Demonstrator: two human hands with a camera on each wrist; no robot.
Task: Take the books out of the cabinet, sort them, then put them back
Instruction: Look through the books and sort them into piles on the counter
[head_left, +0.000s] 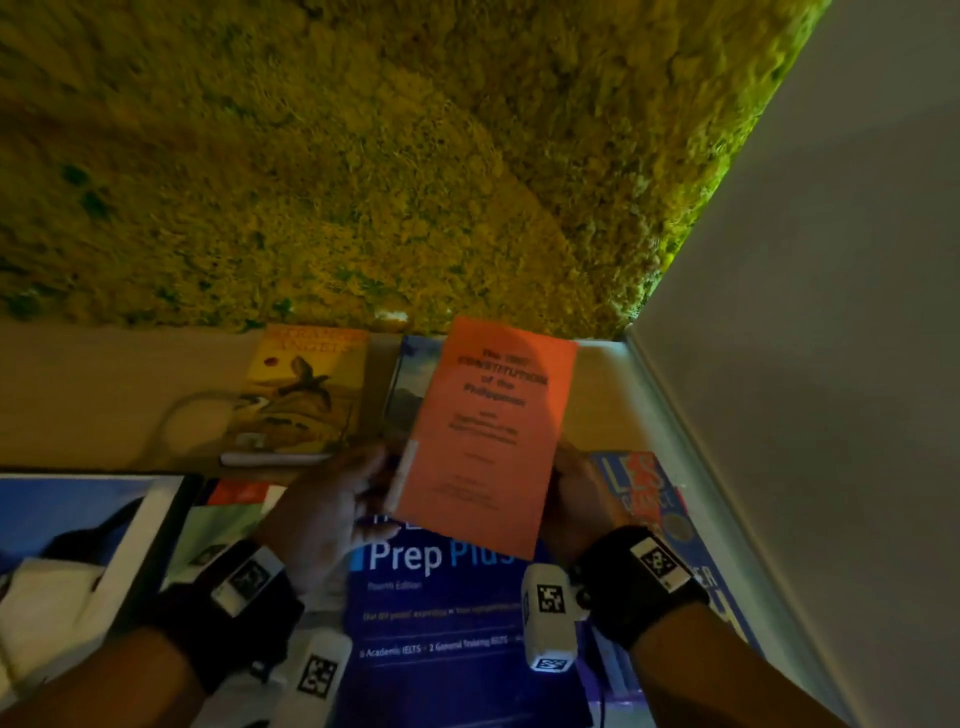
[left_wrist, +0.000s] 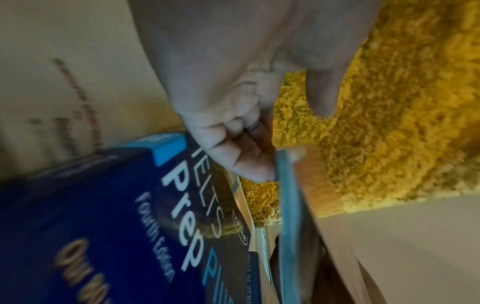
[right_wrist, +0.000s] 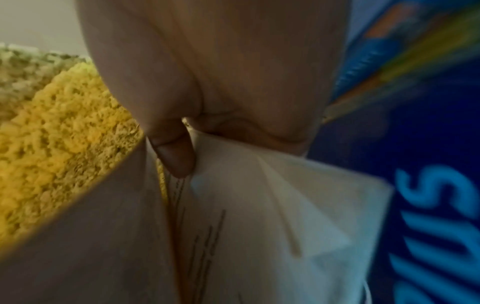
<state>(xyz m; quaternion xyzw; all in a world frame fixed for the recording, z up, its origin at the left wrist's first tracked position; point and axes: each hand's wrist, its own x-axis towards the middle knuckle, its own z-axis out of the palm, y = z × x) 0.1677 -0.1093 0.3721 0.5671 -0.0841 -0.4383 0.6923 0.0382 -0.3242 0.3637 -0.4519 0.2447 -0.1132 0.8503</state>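
- Left hand (head_left: 332, 512) and right hand (head_left: 582, 499) each pinch a side edge of the orange booklet (head_left: 488, 436), raised between them above the blue prep book (head_left: 441, 603)
- Grip evenly (thin cover, likely floppy) while choosing its pile
- Only the right wrist view shows loose pages (right_wrist: 259, 205) fanning under the thumb

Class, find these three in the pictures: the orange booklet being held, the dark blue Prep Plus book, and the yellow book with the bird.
orange booklet (head_left: 488, 441), head view, middle of front cover.
Prep Plus book (head_left: 441, 597), head view, blue cover below the title.
yellow bird book (head_left: 301, 395), head view, centre of cover.
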